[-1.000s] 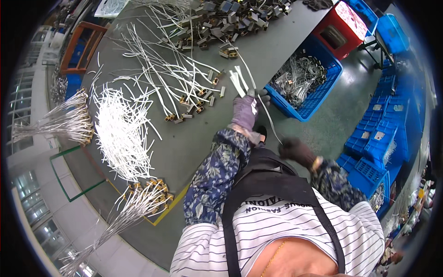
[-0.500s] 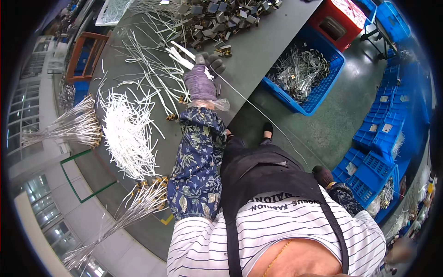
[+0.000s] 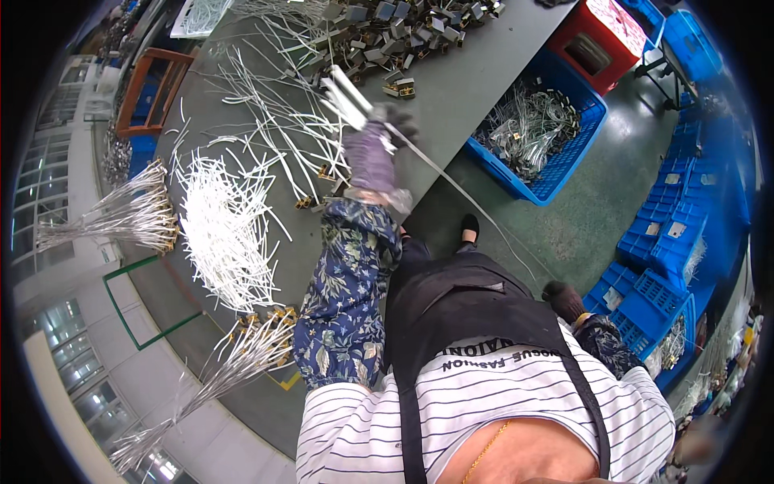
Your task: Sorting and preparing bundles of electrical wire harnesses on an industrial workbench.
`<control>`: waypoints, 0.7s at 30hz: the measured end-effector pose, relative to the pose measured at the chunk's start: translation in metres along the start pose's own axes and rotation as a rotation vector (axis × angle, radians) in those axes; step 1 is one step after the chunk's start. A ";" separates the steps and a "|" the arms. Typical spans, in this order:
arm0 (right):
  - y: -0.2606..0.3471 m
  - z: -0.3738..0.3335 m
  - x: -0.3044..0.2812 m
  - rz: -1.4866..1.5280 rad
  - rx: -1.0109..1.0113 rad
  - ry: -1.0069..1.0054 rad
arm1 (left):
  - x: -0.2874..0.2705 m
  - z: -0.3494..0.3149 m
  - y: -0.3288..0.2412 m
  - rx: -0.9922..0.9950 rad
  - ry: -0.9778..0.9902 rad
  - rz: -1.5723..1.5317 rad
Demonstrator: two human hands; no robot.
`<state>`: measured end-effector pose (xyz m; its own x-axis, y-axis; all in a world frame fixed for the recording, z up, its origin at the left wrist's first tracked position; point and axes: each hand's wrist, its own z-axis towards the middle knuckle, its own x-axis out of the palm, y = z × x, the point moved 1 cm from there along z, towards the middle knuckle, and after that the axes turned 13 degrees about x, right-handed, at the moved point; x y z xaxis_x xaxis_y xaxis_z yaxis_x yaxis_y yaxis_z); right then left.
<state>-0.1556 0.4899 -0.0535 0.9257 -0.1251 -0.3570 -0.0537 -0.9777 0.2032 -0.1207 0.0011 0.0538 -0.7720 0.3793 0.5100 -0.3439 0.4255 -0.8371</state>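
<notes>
My left hand (image 3: 385,133), in a purple and grey glove, is closed round several short white tubes (image 3: 348,95) above the near part of the grey table. A thin pale wire (image 3: 458,185) runs from this hand past the table edge, down toward my right. Out at my right side is my right hand (image 3: 564,300), in a dark glove, with its fingers curled. The wire's far end comes close to it, but what the fingers hold is hidden. Loose white wires with brass-coloured ends (image 3: 274,133) lie left of my left hand.
A big heap of white tubes (image 3: 226,234) covers the table's left part, between two bundles of wires (image 3: 137,218). Small metal-cased parts (image 3: 395,36) are piled at the back. A blue crate (image 3: 556,181) of wired parts stands beside the table, near a red stool (image 3: 601,40).
My left hand has moved slightly right with the white tubes, which now stand more upright. The wire has shifted with it. My right hand has risen a little in the picture.
</notes>
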 end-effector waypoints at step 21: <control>0.469 0.060 -0.075 0.320 -0.758 -0.349 | -0.052 -0.014 -0.063 -0.005 -0.127 0.863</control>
<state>-0.2730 0.0312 0.0142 0.7358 -0.5379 -0.4114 0.0865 -0.5279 0.8449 -0.0517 -0.0338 0.0825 -0.8156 0.4765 -0.3283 0.3908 0.0352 -0.9198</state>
